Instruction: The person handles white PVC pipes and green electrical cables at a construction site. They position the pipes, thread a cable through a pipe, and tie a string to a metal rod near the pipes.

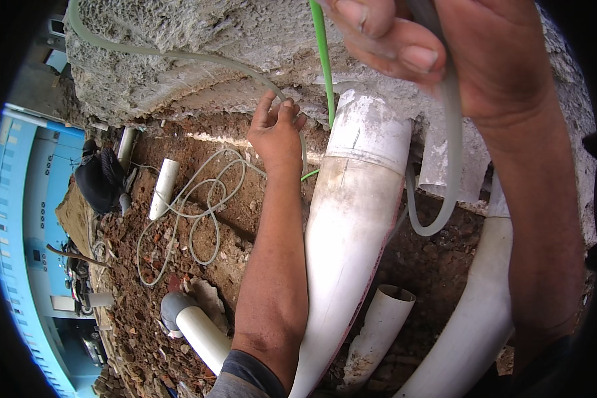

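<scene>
My left hand (277,131) pinches a translucent flexible hose (212,60) that runs along the rough concrete face (159,86). My right hand (484,60), raised at upper right, has its fingers curled round another length of hose (451,166), which hangs in a U loop. Between my hands a thick white pipe (351,219) reaches into the concrete. A bright green strip (322,46) runs down behind this pipe. Below my right hand is a short white pipe stub (448,172) in the concrete, partly behind the hose.
Hose coils (212,219) lie on rubble soil (132,252). Around them are a short white pipe (163,189), a grey elbow on a pipe (199,331), an upright stub (378,331) and a curved pipe (464,298). A crouching person in dark clothing (99,176) is left, before a blue building (26,252).
</scene>
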The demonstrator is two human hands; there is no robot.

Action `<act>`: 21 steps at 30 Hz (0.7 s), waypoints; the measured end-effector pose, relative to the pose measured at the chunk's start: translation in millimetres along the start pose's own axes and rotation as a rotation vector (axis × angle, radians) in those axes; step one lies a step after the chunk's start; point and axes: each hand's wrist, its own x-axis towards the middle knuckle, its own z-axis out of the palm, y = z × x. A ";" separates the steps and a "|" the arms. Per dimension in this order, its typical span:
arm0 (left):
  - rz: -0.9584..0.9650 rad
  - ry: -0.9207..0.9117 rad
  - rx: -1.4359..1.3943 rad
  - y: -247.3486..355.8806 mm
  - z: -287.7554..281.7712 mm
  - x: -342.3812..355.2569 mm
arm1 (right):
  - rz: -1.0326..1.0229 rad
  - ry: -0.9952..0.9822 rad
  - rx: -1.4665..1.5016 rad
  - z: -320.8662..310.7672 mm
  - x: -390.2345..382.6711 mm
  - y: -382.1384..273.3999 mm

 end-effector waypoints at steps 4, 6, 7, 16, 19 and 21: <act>-0.002 -0.002 -0.003 -0.2 -0.3 0.3 | 0.000 -0.003 -0.002 0.1 1.2 -0.2; -0.007 0.004 -0.016 -0.7 -0.3 0.4 | 0.000 -0.003 0.000 0.4 0.9 -0.3; -0.009 0.010 -0.026 -1.1 0.0 0.5 | 0.000 -0.003 -0.001 0.4 1.2 -0.2; -0.007 0.009 -0.046 -1.2 0.3 0.0 | 0.000 -0.002 0.005 0.8 1.8 -2.0; -0.014 0.016 -0.048 -0.4 1.0 -0.7 | 0.000 -0.001 0.007 1.1 2.1 -2.4; -0.015 0.014 -0.027 0.6 1.0 -0.9 | -0.001 -0.003 0.009 0.9 2.1 -3.3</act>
